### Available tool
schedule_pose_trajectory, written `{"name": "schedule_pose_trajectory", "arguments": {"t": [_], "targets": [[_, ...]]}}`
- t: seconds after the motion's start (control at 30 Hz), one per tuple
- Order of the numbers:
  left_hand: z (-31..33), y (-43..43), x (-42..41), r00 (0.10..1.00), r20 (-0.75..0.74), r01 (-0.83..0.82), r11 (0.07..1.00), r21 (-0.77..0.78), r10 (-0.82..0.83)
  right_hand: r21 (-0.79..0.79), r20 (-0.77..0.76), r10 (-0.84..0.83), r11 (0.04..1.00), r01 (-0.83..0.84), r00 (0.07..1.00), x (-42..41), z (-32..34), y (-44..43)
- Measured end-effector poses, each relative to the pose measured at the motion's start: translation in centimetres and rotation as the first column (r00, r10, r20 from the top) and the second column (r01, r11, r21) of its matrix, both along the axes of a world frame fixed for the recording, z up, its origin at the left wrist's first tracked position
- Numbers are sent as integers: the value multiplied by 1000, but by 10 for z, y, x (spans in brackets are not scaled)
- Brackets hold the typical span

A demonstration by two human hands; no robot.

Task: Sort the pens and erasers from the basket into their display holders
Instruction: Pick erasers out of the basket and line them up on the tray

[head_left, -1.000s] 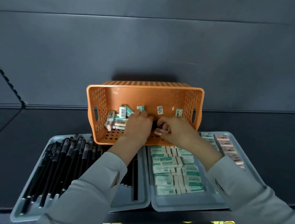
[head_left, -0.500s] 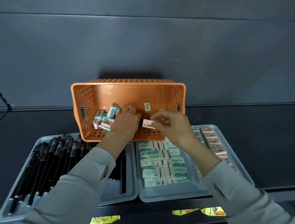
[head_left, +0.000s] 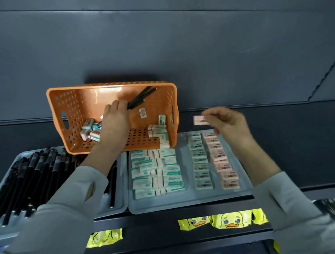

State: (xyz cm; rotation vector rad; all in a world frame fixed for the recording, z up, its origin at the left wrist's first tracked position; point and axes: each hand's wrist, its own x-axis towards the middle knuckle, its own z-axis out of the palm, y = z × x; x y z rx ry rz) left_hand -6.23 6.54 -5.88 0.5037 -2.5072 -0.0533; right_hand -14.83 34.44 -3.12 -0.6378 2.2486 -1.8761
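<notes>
Dark table under a dark panelled wall; orange basket tilted at the back, left hand inside gripping black pens; right hand pinches a pink eraser above the eraser tray's far edge; bare table rightward.

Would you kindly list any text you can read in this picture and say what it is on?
None is legible.
Sticker on the basket: too small.
Wrappers in the tray: blurred.
Pink eraser in the right hand: blurred.
Duck packets: no legible words.
</notes>
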Motion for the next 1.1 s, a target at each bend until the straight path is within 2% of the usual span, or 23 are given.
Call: {"name": "schedule_pose_trajectory", "arguments": {"t": [0.07,0.13,0.27,0.37,0.4,0.43,0.5,0.57,0.6,0.7,0.77,0.83,0.9,0.97,1.1], "targets": [[3,8,3,998,-59,-6,1000,15,7,217,-34,-81,972,87,996,-22,-11,23],[5,20,10,999,-23,-33,998,59,35,419,-10,-46,907,46,999,-34,-22,36],[4,40,28,994,99,-59,989,133,46,476,101,41,875,-85,994,-37,-33,41],[9,51,40,989,147,-27,937,348,-27,529,81,74,842,-106,994,-35,-33,41],[11,55,43,988,143,-24,871,491,-53,566,39,89,819,-96,995,-35,-32,41],[14,59,46,990,118,-18,753,658,-79,602,-23,105,796,-71,994,-33,-30,41],[20,70,52,994,18,29,418,908,-108,610,-163,124,793,1,979,-29,-24,37],[23,76,60,989,-84,102,152,983,-118,501,-231,146,865,-11,962,-19,-13,29],[24,78,63,985,-119,129,71,989,-124,435,-238,178,898,-59,955,-11,-7,23],[23,82,75,978,-172,165,-60,984,-122,362,-253,346,900,-243,904,18,5,-4],[22,86,82,971,-202,187,-122,975,-125,353,-201,393,883,-308,897,35,7,-25],[20,89,86,960,-232,212,-137,968,-157,305,-59,388,885,-353,920,46,6,-44],[20,91,90,943,-251,225,-138,965,-217,171,120,380,902,-396,917,52,5,-58],[20,90,93,937,-266,231,-171,958,-225,79,203,358,922,-380,911,53,5,-66],[24,72,100,961,-238,178,-343,922,-141,6,277,271,959,-283,922,48,10,-73]]}}
